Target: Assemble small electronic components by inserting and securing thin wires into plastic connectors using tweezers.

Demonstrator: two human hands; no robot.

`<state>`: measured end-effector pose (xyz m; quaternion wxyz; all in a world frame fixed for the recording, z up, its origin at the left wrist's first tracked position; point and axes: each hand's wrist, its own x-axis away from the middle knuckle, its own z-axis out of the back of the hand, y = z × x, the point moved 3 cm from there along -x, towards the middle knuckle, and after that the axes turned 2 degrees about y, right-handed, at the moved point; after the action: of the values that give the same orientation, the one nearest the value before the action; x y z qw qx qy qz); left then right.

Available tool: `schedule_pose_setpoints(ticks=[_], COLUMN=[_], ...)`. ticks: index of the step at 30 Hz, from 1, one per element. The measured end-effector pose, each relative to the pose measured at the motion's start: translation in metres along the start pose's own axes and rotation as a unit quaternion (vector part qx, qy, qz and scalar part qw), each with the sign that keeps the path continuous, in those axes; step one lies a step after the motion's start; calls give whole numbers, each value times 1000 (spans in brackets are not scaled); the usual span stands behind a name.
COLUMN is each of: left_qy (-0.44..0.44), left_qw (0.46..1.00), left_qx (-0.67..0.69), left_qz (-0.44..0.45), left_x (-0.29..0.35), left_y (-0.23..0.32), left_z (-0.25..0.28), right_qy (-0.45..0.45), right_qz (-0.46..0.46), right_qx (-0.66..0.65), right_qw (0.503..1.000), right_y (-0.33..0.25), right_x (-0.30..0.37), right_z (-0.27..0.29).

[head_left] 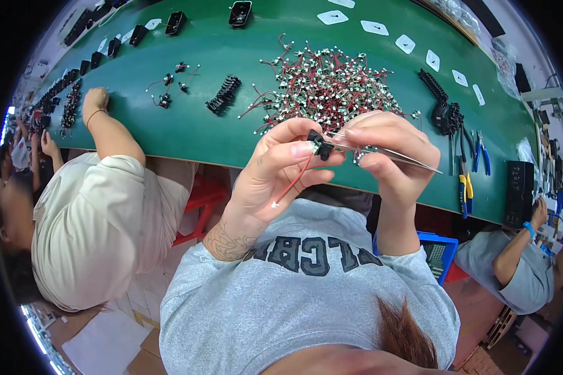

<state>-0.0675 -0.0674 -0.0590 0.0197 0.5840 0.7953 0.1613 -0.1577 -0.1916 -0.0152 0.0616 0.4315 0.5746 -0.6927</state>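
Observation:
Between the thumb and fingers of my left hand [264,167] is a small black plastic part [321,147], held up over the table's near edge. A thin red wire [297,178] hangs from it, ending in a small white connector [275,204]. My right hand [401,147] is closed around metal tweezers [413,160], whose tips reach the black part. A small white-and-metal piece [358,155] shows by the right fingers; I cannot tell whether it is gripped. Behind my hands spreads a large heap of small wired parts [331,84] with red wires and white connectors.
On the green table [187,134] stand a row of black parts [224,95] and several loose wired parts [164,100]. Rightward lie black stacked parts [441,106], yellow-handled pliers [466,187] and blue-handled pliers [481,153]. A co-worker's arm [109,128] rests at left; another person sits right.

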Motion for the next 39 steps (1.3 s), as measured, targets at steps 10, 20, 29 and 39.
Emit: schedule_pose_setpoints(ticks=[10, 20, 29, 39], left_qy=[-34, -29, -45, -87], left_qw=[992, 990, 976, 941], left_qx=[-118, -136, -210, -319], left_qz=[6, 12, -33, -72], left_x=[-4, 1, 6, 5], left_y=[5, 5, 9, 15], left_z=[-5, -3, -4, -10], right_qy=[-71, -102, -146, -86], right_qz=[0, 18, 101, 106], right_qx=[3, -25, 39, 66], right_qw=[997, 994, 983, 988], right_y=[-1, -4, -13, -14], right_x=[-1, -3, -5, 16], right_z=[14, 16, 11, 9])
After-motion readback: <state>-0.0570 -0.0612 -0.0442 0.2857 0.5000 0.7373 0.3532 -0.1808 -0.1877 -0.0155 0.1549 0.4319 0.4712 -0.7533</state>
